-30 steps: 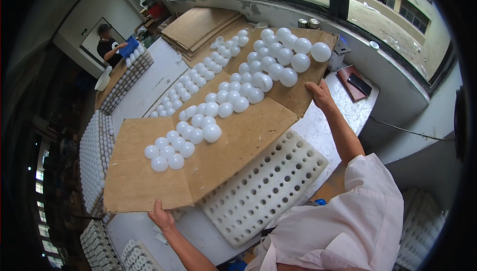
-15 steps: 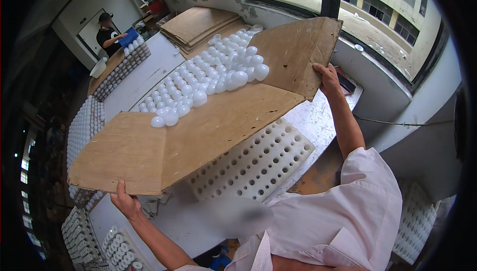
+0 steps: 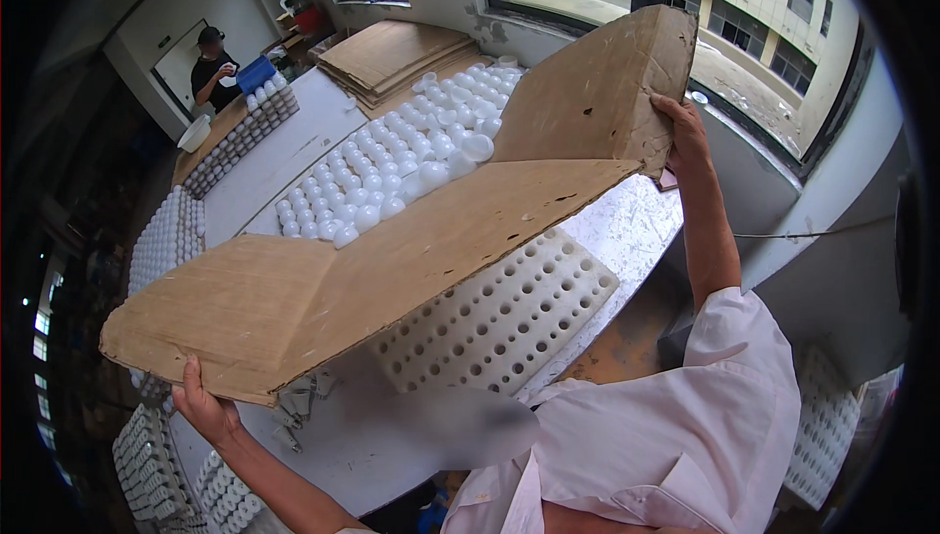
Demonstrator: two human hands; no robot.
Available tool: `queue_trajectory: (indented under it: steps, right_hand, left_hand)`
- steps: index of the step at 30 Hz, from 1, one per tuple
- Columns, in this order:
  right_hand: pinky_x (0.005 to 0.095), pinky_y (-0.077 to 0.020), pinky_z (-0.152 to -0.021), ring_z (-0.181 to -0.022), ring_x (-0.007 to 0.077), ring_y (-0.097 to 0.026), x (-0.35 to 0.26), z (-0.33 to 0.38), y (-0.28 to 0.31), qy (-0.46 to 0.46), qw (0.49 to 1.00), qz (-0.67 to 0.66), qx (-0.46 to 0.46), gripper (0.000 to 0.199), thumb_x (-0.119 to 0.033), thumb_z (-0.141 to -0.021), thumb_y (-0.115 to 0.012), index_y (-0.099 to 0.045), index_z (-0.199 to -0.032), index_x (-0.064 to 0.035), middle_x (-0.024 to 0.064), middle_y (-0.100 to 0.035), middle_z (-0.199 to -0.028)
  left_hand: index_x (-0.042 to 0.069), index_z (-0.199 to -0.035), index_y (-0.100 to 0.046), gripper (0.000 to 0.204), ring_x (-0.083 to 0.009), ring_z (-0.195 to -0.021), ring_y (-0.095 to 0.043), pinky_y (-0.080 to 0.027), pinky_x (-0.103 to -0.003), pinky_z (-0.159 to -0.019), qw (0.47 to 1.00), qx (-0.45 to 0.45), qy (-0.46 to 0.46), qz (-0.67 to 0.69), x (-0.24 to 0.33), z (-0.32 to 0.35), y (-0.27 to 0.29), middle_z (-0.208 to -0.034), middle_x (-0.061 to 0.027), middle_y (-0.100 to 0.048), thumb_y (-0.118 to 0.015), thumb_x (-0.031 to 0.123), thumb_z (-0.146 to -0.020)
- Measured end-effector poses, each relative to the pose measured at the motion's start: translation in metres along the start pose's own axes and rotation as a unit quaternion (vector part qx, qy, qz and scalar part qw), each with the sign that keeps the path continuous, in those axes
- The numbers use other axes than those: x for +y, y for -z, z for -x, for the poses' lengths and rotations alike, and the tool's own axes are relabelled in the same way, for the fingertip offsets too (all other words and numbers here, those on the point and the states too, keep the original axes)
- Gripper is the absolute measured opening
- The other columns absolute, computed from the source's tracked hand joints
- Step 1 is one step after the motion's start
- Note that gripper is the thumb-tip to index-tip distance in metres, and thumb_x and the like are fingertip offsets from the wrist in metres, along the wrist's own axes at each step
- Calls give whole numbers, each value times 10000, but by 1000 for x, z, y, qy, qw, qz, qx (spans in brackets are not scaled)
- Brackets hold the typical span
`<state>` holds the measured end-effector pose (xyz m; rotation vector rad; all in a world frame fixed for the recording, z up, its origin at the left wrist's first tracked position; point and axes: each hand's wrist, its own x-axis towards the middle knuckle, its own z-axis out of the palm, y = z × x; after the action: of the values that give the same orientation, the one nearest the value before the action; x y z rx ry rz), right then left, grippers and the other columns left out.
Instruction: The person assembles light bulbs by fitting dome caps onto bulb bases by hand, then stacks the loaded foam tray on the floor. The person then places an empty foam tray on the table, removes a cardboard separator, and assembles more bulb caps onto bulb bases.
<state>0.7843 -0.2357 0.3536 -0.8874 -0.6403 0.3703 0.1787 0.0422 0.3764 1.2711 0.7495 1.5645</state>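
A large brown cardboard sheet (image 3: 421,250), creased into flaps at both ends, is held tilted over the table by both hands. My left hand (image 3: 208,409) grips its near left edge, thumb on top. At the right end, my right hand (image 3: 682,133) is closed round the edge of the raised flap. White, rounded bulb covers (image 3: 392,157) lie massed along the sheet's far edge. Most stand in rows beyond it, and a few cup-like ones lie loose near the right flap. Below the sheet rests a white foam tray (image 3: 514,314) full of round holes, partly covered.
Flat cardboard sheets (image 3: 392,49) are stacked at the back by the window. Small white parts (image 3: 305,395) lie beside the sheet's near edge. Rows of bulbs (image 3: 162,240) line the left. Farther off, a person (image 3: 215,74) stands at a blue bin (image 3: 257,72).
The sheet's ends have moved apart, the left one lower and the right one higher. Bulb covers that lay on the sheet have slid off its far side into the mass beyond.
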Motion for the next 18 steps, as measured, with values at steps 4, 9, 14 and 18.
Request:
queue_trajectory:
  steps: [4, 9, 14, 18]
  right_hand:
    - [303, -590, -670, -743, 191, -686, -12, 3, -1, -20, 999, 43, 3, 264, -103, -863, -600, -565, -1052, 79, 145, -660, -915]
    - [290, -591, -647, -707, 181, -682, -32, 27, -12, 11, 998, 56, -13, 257, -112, -863, -611, -564, -1032, 75, 143, -661, -893]
    - [275, -586, -635, -705, 158, -680, -41, 37, -12, 17, 997, 77, -9, 270, -118, -862, -614, -565, -1051, 69, 128, -667, -894]
    - [258, -575, -634, -723, 132, -674, -48, 52, -5, 40, 996, 78, -7, 268, -125, -863, -618, -574, -1061, 49, 111, -666, -902]
  left_hand:
    - [-124, -1132, -522, 288, -200, -898, -626, -525, -317, -782, 1000, 13, -7, -22, 2, -6, 21, -1039, -164, -617, -509, 71, -921]
    - [-114, -1128, -517, 279, -184, -879, -619, -516, -304, -772, 1000, 13, -13, -4, 15, 10, 13, -1024, -148, -616, -531, 67, -916]
    - [-116, -1159, -497, 310, -188, -907, -613, -516, -312, -781, 1000, 8, -15, -14, 20, 8, 31, -1067, -159, -605, -511, 100, -937]
    - [-125, -1182, -487, 349, -201, -937, -606, -512, -316, -795, 999, 23, -34, -11, 41, 22, 43, -1089, -176, -602, -526, 108, -926]
